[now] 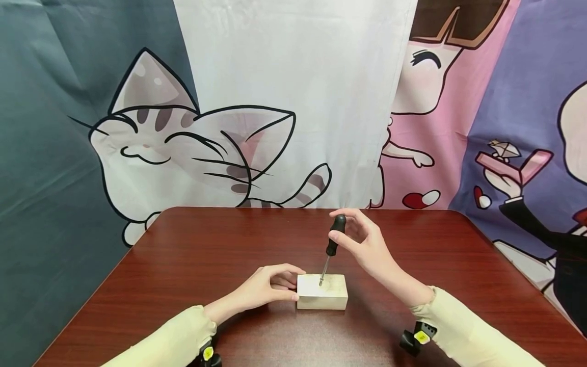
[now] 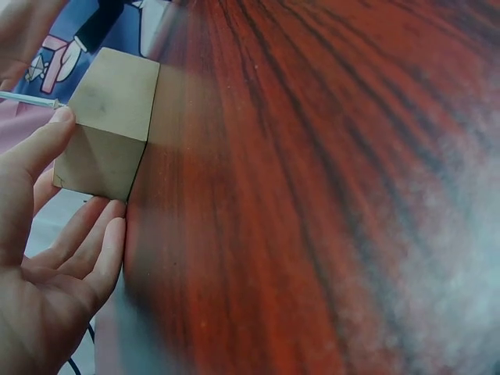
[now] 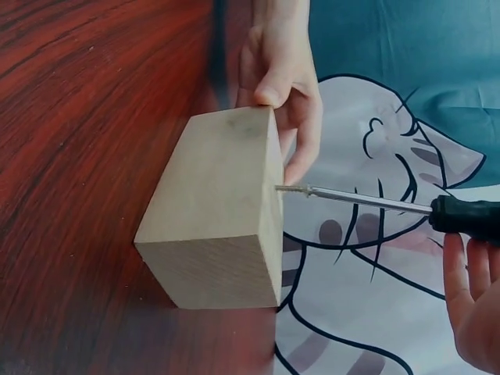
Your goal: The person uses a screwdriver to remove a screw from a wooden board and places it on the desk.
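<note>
Screwdriver (image 1: 331,249) stands near-upright, top leaning toward right edge of table (image 1: 229,239), right hand (image 1: 364,239) fingers clamped on it, tip at screw (image 3: 292,188) on block (image 1: 332,291) left hand (image 1: 266,287) pinches.

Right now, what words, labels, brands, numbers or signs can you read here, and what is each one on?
None can be read.
Wooden block, screwdriver, table: no lettering visible.
Backdrop: cartoon drawings, no words visible.
Yellow patches on the black wrist devices: any marks are too small to read.
</note>
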A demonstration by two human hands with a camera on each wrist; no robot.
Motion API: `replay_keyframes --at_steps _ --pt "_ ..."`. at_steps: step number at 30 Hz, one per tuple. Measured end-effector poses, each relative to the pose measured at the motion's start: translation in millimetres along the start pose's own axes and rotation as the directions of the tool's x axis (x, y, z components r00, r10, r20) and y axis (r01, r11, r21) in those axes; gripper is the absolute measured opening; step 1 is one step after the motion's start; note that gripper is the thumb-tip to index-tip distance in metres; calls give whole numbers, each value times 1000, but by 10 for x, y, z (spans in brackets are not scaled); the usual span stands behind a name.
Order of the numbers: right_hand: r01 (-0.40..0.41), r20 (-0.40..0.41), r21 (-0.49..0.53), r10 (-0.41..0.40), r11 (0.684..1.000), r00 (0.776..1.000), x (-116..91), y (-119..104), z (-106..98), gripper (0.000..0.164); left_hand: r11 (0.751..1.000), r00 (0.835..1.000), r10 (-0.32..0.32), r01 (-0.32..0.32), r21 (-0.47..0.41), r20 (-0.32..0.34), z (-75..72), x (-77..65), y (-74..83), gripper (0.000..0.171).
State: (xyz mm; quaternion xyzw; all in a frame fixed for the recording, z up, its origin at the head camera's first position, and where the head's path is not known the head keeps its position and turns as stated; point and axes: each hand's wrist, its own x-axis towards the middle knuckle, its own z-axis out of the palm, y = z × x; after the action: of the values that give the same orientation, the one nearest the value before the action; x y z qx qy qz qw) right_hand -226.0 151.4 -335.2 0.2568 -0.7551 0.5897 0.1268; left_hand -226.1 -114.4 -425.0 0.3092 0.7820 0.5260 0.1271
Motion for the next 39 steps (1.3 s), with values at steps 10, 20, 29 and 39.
replay_keyframes --at_steps 10,20,29,39 --pt "-21 39 -1 21 1000 999 -1 -35 -46 36 1000 1000 -15 15 -15 5 3 6 -2 51" --pt "-36 100 33 33 999 994 -2 -75 -97 43 1000 1000 -22 22 -12 6 2 2 7 52" --pt "88 176 170 -119 981 977 29 -22 -84 39 1000 1000 -9 9 -14 4 -6 4 -8 52" --pt "113 67 76 -118 991 991 -19 -28 -12 32 1000 1000 -19 19 -15 3 1 2 1 52"
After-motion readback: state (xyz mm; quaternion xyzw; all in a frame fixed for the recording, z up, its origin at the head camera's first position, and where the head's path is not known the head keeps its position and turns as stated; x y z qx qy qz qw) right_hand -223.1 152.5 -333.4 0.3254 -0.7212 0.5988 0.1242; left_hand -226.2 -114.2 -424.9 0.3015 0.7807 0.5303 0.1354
